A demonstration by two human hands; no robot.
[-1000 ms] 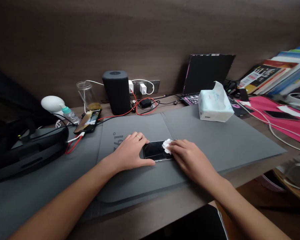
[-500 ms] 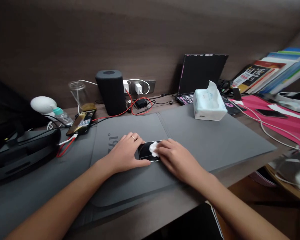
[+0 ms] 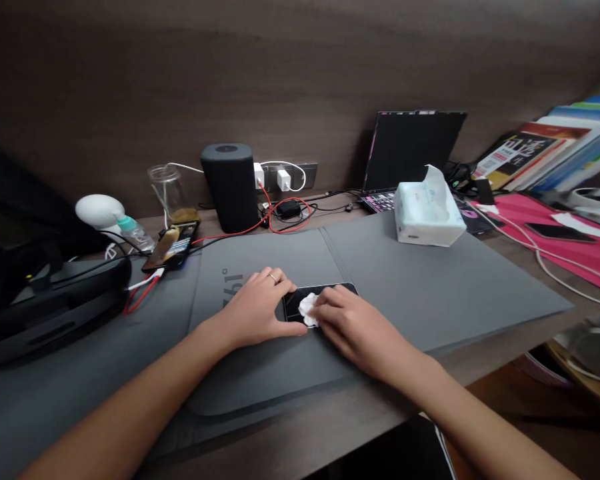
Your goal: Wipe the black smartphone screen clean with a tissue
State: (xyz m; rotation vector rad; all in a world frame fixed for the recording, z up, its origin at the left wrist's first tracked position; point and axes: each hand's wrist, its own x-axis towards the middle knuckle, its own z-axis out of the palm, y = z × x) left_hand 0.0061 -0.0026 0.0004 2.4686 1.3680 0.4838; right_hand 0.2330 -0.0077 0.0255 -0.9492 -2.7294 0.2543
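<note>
A smartphone [image 3: 293, 303] with a dark screen lies flat on the grey desk mat. My left hand [image 3: 260, 303] grips its left end, with the thumb along the near edge and the fingers at the far corner. Pinched in the fingers of my right hand [image 3: 353, 323] is a crumpled white tissue [image 3: 308, 309], pressed against the screen near the phone's near edge. The right hand hides much of the phone's right half.
On the grey mat [image 3: 430, 287] stands a tissue pack [image 3: 427, 217]. Behind are a black speaker [image 3: 230, 190], a laptop [image 3: 413, 153], tangled cables and a glass jar [image 3: 170, 193]. Another phone [image 3: 173, 247] lies left. Books [image 3: 520, 157] and a pink sheet [image 3: 525, 207] are right.
My right hand has slid the tissue slightly toward me across the screen, uncovering the phone's far right corner. My left hand keeps its hold. The whole view has shifted a little.
</note>
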